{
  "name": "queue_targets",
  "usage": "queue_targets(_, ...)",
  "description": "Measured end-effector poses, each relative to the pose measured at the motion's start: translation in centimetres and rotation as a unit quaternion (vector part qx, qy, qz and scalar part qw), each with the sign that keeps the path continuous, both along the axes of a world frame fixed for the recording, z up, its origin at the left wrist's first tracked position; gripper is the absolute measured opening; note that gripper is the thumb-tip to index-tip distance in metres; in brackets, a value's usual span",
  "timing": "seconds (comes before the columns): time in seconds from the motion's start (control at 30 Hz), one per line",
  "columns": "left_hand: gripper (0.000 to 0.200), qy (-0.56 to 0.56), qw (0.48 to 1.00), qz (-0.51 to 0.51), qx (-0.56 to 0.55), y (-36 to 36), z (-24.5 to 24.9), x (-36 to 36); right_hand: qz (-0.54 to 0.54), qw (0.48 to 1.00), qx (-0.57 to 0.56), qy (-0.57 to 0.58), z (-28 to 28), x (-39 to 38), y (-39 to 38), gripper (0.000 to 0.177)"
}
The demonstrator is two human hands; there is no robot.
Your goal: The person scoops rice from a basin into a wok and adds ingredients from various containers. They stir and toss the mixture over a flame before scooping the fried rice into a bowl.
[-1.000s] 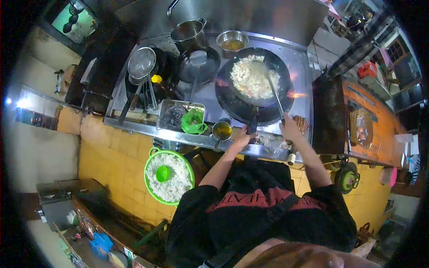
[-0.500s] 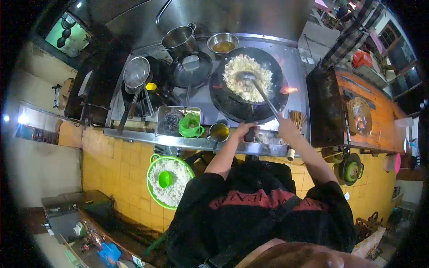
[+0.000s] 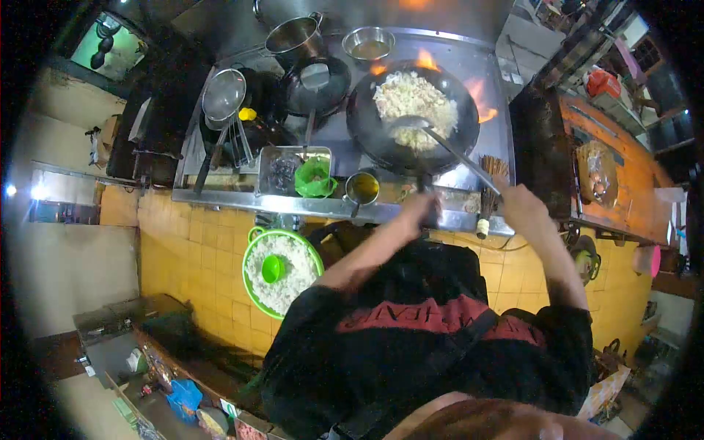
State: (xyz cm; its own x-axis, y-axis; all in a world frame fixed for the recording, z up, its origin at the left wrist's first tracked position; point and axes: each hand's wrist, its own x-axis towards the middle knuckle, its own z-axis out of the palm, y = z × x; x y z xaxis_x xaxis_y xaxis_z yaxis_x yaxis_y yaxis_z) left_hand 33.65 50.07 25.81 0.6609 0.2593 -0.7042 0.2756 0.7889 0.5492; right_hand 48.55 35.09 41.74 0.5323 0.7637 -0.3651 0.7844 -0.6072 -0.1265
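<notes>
My left hand point(image 3: 420, 210) is closed round the handle of a black wok point(image 3: 363, 132), slightly smeared by motion. In the wok lies a heap of fried rice point(image 3: 422, 103) with pale bits in it, gathered toward the far side. My right hand point(image 3: 522, 207) is wrapped round the long handle of a metal ladle point(image 3: 466, 159). The ladle's bowl rests against the near edge of the rice. Flames point(image 3: 480, 103) rise beyond the wok and at its right side.
Left of the wok are a skillet point(image 3: 337, 88), a metal strainer point(image 3: 224, 95), a tray point(image 3: 264, 172) with a green bag, and a cup of yellow liquid point(image 3: 361, 188). A pot point(image 3: 293, 37) and a steel bowl point(image 3: 369, 45) stand behind. A green basin point(image 3: 251, 290) of white rice is below left.
The wok's near side has lifted off the burner, and the rice has slid toward the far side. Flames have grown behind it. My right hand has moved right with the ladle.
</notes>
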Motion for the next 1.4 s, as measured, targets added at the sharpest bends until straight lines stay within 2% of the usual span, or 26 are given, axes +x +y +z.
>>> queue_targets(0.03,0.013,-0.011,0.999,-0.011,-0.051,-2.1,4.6,-1.0,0.048,0.998,-0.008,-0.039,-0.6,-0.4,-0.2,0.038)
queue_targets(0.07,0.012,-0.019,0.995,-0.022,-0.100,-3.0,7.4,-1.7,0.046,0.998,-0.008,-0.033,-0.9,-0.7,-0.5,0.038)
queue_targets(0.13,0.013,-0.030,0.996,-0.032,-0.080,-1.0,6.8,-1.0,0.064,0.998,-0.002,0.015,-1.4,-0.7,-1.2,0.042)
queue_targets(0.17,0.013,-0.046,0.996,-0.040,-0.068,0.1,6.0,-0.3,0.070,0.998,0.005,0.002,-2.5,-0.9,-2.1,0.045)
queue_targets(0.2,0.017,-0.081,0.995,-0.047,-0.038,3.2,2.6,0.7,0.066,0.998,0.005,0.000,-2.9,-0.9,-2.2,0.045)
queue_targets(0.27,0.020,-0.051,0.998,-0.021,-0.037,6.2,-3.2,0.4,0.015,1.000,-0.023,-0.010,-3.7,-1.3,-2.3,0.055)
queue_targets(0.33,0.022,0.025,1.000,-0.013,-0.014,1.8,-0.1,-0.6,-0.004,0.999,-0.025,-0.043,-4.6,-0.8,-1.9,0.051)
queue_targets(0.37,0.023,-0.044,0.998,-0.039,-0.011,-0.3,0.1,-1.7,-0.002,0.997,-0.030,-0.073,-4.5,-0.2,-1.9,0.051)
queue_targets(0.4,0.021,-0.031,0.997,-0.057,-0.036,-2.0,4.6,-3.0,0.001,0.995,-0.037,-0.098,-4.6,-0.1,-2.0,0.051)
queue_targets(0.47,0.017,-0.027,0.996,-0.037,-0.073,-3.0,5.6,-3.8,0.008,0.996,-0.006,-0.091,-2.2,0.6,-2.9,0.052)
queue_targets(0.5,0.013,0.017,0.995,-0.098,-0.016,-1.5,3.9,-3.4,0.017,0.996,0.019,-0.081,-0.5,0.9,-3.3,0.052)
queue_targets(0.6,0.022,-0.066,0.997,-0.038,-0.007,3.2,-8.0,-0.9,-0.008,0.998,-0.027,-0.051,3.6,0.6,-2.5,0.052)
queue_targets(0.63,0.022,-0.064,0.997,-0.035,-0.008,3.9,-8.6,-0.4,0.004,0.999,0.008,-0.053,4.1,0.7,-2.5,0.047)
queue_targets(0.7,0.020,-0.175,0.982,0.014,0.074,5.6,-8.9,0.7,0.025,0.999,0.016,-0.037,3.6,1.2,-1.8,0.049)
queue_targets(0.73,0.020,-0.180,0.981,0.019,0.077,6.1,-9.1,1.1,0.042,0.999,0.020,-0.021,3.7,1.3,-1.0,0.050)
queue_targets(0.77,0.020,-0.140,0.985,0.004,0.096,6.4,-9.3,1.5,0.007,1.000,-0.019,0.020,3.6,1.1,0.4,0.047)
queue_targets(0.83,0.018,-0.095,0.988,-0.003,0.121,6.4,-9.2,2.0,0.060,0.995,0.045,0.065,-2.9,2.8,1.9,0.044)
queue_targets(0.87,0.018,-0.098,0.988,0.003,0.122,6.5,-9.2,2.1,0.064,0.995,0.070,0.035,-5.5,2.5,3.5,0.041)
queue_targets(0.9,0.019,-0.109,0.986,-0.002,0.126,6.5,-9.4,1.9,0.023,0.998,0.034,0.037,-9.9,3.1,5.1,0.040)
queue_targets(0.97,0.018,-0.109,0.983,-0.030,0.143,6.6,-9.2,1.7,0.001,0.998,0.050,0.028,-13.9,1.0,8.0,0.039)
queue_targets(1.07,0.016,-0.103,0.980,-0.028,0.168,6.8,-10.6,2.2,0.013,0.996,0.028,0.084,-8.4,-1.0,9.7,0.042)
queue_targets(1.13,0.016,-0.094,0.983,-0.026,0.158,6.8,-9.5,2.0,0.162,0.986,0.038,0.028,-3.4,1.4,8.0,0.042)
queue_targets(1.2,0.016,-0.084,0.986,-0.027,0.143,6.2,-9.6,1.7,0.127,0.987,-0.030,0.093,2.7,0.9,9.8,0.029)
queue_targets(1.23,0.016,-0.089,0.984,-0.025,0.150,6.3,-10.8,2.0,0.128,0.987,-0.029,0.090,1.1,1.1,11.1,0.029)
queue_targets(1.3,0.015,-0.108,0.978,-0.041,0.172,7.1,-14.4,3.1,0.013,0.994,0.073,0.079,-4.1,1.6,13.4,0.027)
queue_targets(1.4,0.014,-0.043,0.985,-0.034,0.166,6.5,-9.9,2.2,0.077,0.994,0.053,0.052,-5.1,2.2,13.1,0.027)
